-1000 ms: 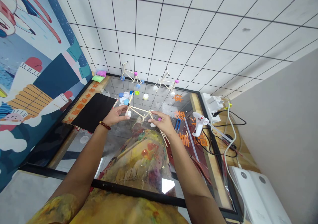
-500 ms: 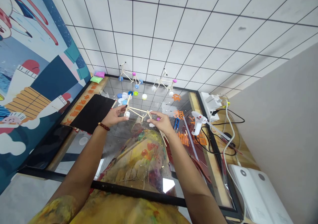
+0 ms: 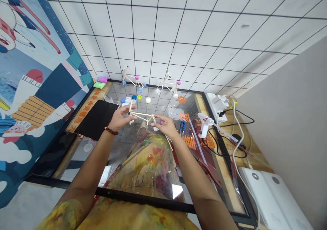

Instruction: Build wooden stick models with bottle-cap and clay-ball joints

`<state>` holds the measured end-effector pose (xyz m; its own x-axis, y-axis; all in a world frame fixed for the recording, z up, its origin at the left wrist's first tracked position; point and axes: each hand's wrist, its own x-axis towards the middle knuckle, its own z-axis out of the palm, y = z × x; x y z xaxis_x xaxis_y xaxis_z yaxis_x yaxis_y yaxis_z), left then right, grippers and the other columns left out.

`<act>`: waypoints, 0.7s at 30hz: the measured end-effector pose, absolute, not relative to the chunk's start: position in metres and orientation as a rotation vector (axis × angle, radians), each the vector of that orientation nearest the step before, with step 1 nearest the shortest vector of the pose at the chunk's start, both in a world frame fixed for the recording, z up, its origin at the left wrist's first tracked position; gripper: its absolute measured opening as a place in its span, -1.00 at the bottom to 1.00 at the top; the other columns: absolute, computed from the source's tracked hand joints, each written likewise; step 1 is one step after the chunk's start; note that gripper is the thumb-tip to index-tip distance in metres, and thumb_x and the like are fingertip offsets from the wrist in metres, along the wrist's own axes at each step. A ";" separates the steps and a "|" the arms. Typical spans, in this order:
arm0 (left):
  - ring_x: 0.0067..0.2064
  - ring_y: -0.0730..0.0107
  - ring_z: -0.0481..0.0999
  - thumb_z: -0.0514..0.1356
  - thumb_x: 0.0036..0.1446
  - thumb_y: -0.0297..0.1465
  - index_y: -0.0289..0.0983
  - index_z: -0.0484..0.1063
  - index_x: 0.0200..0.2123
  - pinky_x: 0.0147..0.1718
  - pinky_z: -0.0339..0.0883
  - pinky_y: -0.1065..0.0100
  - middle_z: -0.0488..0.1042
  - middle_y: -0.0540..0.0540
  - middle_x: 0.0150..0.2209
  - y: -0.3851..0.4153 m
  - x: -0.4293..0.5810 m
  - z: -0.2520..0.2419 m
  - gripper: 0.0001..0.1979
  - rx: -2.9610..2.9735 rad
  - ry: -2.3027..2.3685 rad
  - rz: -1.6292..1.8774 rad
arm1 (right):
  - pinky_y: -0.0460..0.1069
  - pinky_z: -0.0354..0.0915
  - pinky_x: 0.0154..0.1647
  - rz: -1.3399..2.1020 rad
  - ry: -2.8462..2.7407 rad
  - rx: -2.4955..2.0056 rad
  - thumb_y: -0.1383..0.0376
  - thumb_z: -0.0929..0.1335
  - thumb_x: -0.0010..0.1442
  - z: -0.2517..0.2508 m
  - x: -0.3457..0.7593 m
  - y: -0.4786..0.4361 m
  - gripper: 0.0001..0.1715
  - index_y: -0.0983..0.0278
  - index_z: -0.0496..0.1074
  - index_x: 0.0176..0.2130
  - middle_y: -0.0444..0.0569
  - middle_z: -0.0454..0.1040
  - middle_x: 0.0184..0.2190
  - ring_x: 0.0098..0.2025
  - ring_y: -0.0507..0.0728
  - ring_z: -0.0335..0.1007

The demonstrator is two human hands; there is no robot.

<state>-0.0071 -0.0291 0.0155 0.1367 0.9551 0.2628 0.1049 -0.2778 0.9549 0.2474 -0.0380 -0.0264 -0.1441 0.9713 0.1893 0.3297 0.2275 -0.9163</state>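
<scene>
At the far left, a black sheet (image 3: 95, 118) is lying flat on the glass table (image 3: 84, 148), near the mural wall. Just right of it, the left end of a stick frame (image 3: 141, 115) is being pinched by the left hand (image 3: 120, 117). Thumb and forefinger are being closed on the short upright stick, and the other fingers are being curled loosely behind it. The frame is being held clear of the glass, roughly level, between the two hands and out in front of the person. Loose bottle caps (image 3: 130, 99) are lying in a cluster on the table just beyond it. Two more stick models (image 3: 131, 80) are standing further back by the tiled wall.

The right end of the frame is being gripped by the right hand (image 3: 166, 126), its fingertips being drawn together on a joint. A small pink cap (image 3: 161, 122) is showing at those fingertips; whether it is fixed to the frame cannot be told. Further right, a blue-handled tool (image 3: 182, 127) and a white glue gun (image 3: 204, 124) are lying on the table, with a power strip (image 3: 217, 102) behind them.

By judgement, the frame is being steadied and looked over, both ends being supported at once. With such thin sticks and small joints, light and even pressure from both hands is being called for in any further handling, with no twisting between the two ends.
</scene>
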 end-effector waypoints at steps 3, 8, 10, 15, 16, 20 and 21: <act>0.12 0.02 0.43 0.46 -0.22 -0.23 -0.24 0.57 -0.17 0.16 0.25 0.07 0.53 -0.22 -0.01 -0.025 -0.005 0.021 -0.53 1.658 1.057 1.243 | 0.02 0.31 -0.14 0.919 -1.668 -1.234 0.14 0.48 -0.01 -0.026 0.247 -0.038 -0.55 0.20 0.58 -0.10 -0.02 0.61 -0.13 -0.20 0.15 0.48; 0.14 0.02 0.40 0.41 -0.12 -0.26 -0.26 0.59 -0.37 0.13 0.25 0.07 0.46 -0.24 0.08 -0.018 -0.003 0.025 -0.76 1.761 1.092 1.137 | -0.01 0.29 -0.22 0.891 -1.700 -1.219 0.12 0.48 -0.01 -0.026 0.246 -0.038 -0.54 0.21 0.58 -0.10 -0.02 0.61 -0.16 -0.29 0.10 0.45; 0.10 0.04 0.43 0.38 -0.08 -0.24 -0.26 0.58 -0.44 0.10 0.28 0.08 0.49 -0.22 0.05 -0.018 -0.002 0.025 -0.80 1.715 1.117 1.139 | -0.02 0.28 -0.25 0.884 -1.708 -1.221 0.10 0.47 -0.01 -0.026 0.246 -0.038 -0.55 0.21 0.58 -0.10 -0.03 0.62 -0.18 -0.33 0.08 0.41; 0.06 0.04 0.47 0.37 -0.06 -0.22 -0.26 0.57 -0.46 0.06 0.32 0.08 0.51 -0.20 0.03 -0.019 -0.001 0.019 -0.79 1.609 1.098 1.199 | -0.03 0.26 -0.28 0.907 -1.686 -1.279 0.08 0.50 -0.06 -0.023 0.246 -0.039 -0.51 0.23 0.58 -0.13 -0.06 0.61 -0.26 -0.41 0.04 0.33; 0.05 0.04 0.47 0.37 -0.06 -0.22 -0.26 0.57 -0.46 0.05 0.32 0.08 0.51 -0.21 0.03 -0.019 -0.001 0.018 -0.79 1.595 1.094 1.210 | -0.03 0.26 -0.29 0.911 -1.682 -1.290 0.08 0.50 -0.07 -0.023 0.246 -0.040 -0.51 0.23 0.58 -0.13 -0.07 0.61 -0.27 -0.42 0.04 0.32; 0.07 0.05 0.46 0.37 -0.06 -0.21 -0.26 0.56 -0.47 0.06 0.31 0.07 0.52 -0.22 0.01 -0.019 0.000 0.016 -0.78 1.577 1.089 1.252 | -0.03 0.26 -0.29 0.929 -1.672 -1.298 0.08 0.51 -0.09 -0.021 0.247 -0.040 -0.52 0.21 0.58 -0.15 -0.08 0.61 -0.25 -0.42 0.03 0.31; 0.07 0.05 0.46 0.37 -0.06 -0.21 -0.25 0.56 -0.47 0.07 0.31 0.06 0.52 -0.22 0.01 -0.019 0.000 0.016 -0.78 1.576 1.089 1.257 | -0.03 0.26 -0.28 0.933 -1.668 -1.294 0.08 0.51 -0.09 -0.021 0.247 -0.040 -0.52 0.21 0.58 -0.16 -0.08 0.61 -0.24 -0.42 0.04 0.31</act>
